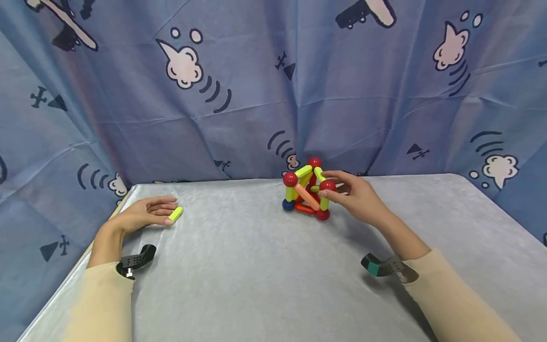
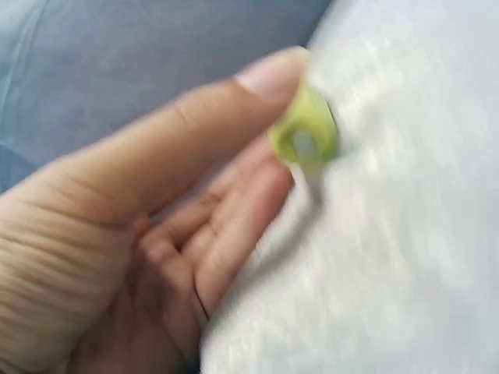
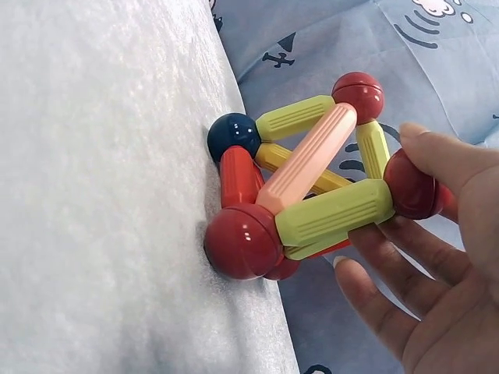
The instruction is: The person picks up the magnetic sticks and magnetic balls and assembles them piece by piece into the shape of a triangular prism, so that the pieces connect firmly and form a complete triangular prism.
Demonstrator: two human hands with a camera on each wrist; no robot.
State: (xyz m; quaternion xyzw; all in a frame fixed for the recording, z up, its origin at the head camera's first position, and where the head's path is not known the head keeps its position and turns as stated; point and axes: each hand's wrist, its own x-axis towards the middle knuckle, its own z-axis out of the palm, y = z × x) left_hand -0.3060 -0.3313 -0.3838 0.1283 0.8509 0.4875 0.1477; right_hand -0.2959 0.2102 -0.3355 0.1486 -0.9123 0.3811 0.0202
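Observation:
My left hand [image 1: 147, 212] pinches a yellow-green magnetic building rod [image 1: 175, 214] between thumb and fingertips, over the left side of the table. In the left wrist view the round end of the rod [image 2: 306, 140] faces the camera, a little blurred. My right hand [image 1: 359, 197] grips a red ball [image 3: 412, 185] at a top corner of a magnetic ball-and-rod frame. Yellow-green, red, yellow and orange rods make up the frame, such as the slanted orange rod [image 3: 307, 159]. Red balls and one dark blue ball [image 1: 288, 205] join them; its lower balls rest on the table.
The table [image 1: 239, 266] has a pale grey, velvety cover. Behind it hangs a blue patterned curtain [image 1: 248, 85], close to the back edge and near the frame. Each wrist wears a dark strap mount, such as the left wrist mount [image 1: 138, 259].

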